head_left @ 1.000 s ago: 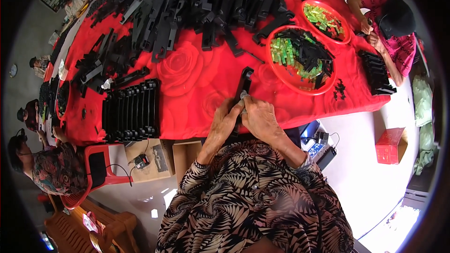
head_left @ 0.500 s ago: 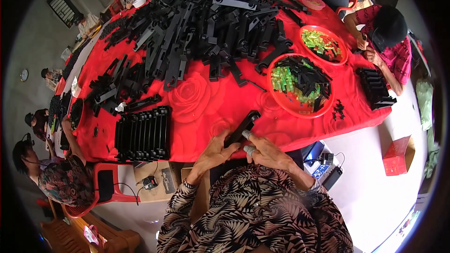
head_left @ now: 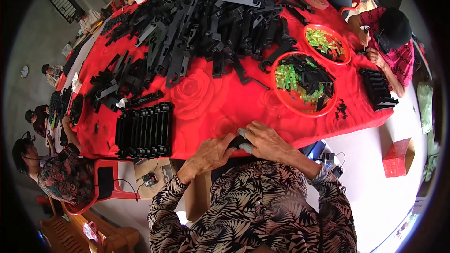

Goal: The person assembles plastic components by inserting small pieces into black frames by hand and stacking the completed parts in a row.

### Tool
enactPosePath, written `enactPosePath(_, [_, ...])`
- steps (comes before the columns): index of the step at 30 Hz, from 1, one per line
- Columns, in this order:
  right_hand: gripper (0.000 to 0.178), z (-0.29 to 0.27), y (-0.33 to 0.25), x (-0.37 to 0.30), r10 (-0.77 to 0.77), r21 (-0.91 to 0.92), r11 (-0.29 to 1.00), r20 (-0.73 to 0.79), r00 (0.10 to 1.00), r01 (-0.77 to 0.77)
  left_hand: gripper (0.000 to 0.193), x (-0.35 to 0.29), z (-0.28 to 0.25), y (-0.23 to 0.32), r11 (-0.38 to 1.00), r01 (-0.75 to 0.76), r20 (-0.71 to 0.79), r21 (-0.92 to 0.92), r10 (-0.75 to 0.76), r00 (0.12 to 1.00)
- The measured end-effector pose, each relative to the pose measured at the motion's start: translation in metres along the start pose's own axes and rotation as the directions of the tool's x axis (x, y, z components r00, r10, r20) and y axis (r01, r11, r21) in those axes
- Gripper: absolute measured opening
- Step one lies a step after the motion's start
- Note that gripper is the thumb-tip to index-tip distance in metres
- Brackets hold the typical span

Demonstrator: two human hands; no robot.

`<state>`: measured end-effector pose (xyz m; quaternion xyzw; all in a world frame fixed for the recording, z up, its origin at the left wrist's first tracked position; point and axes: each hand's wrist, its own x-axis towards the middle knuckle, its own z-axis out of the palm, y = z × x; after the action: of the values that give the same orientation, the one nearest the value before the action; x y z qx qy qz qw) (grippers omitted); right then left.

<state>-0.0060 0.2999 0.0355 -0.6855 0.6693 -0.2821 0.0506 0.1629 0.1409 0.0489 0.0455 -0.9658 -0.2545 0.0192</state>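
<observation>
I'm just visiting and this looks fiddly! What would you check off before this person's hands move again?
1. Left hand in contact with the black part: ok, its grip is closed on it.
2. Right hand at the same part: ok, fingertips wearing grey covers are on it.
3. Whole part visible: not ok, the hands hide most of it.
4. Anything small pinched between the fingers: cannot tell, hidden.
5. Row of black parts orderly: ok, side by side at the left.
6. Nearer bowl stocked: ok, green and black pieces inside.
</observation>
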Motion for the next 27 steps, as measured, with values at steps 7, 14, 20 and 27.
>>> enactPosePath(7, [0.031,0.000,-0.001,0.007,0.081,0.076,0.993,0.066,0.994,-0.086,0.027,-0.003,0.009,0.001,0.980,0.021,-0.116,0.198,0.002,0.993])
enactPosePath(14, [0.029,-0.014,-0.015,-0.004,0.159,0.121,0.976,0.157,0.975,-0.179,0.023,-0.006,0.004,-0.002,1.000,-0.004,0.067,-0.018,0.005,0.998])
enactPosePath(20, [0.026,-0.013,-0.025,-0.011,0.213,0.062,0.972,0.179,0.960,-0.227,0.029,-0.009,0.008,-0.007,0.987,-0.106,0.032,-0.117,0.110,0.993])
enactPosePath(27, [0.027,-0.005,-0.024,-0.018,0.248,0.095,0.961,0.128,0.960,-0.261,0.027,-0.009,0.008,0.004,1.000,-0.014,-0.011,0.022,0.014,1.000])
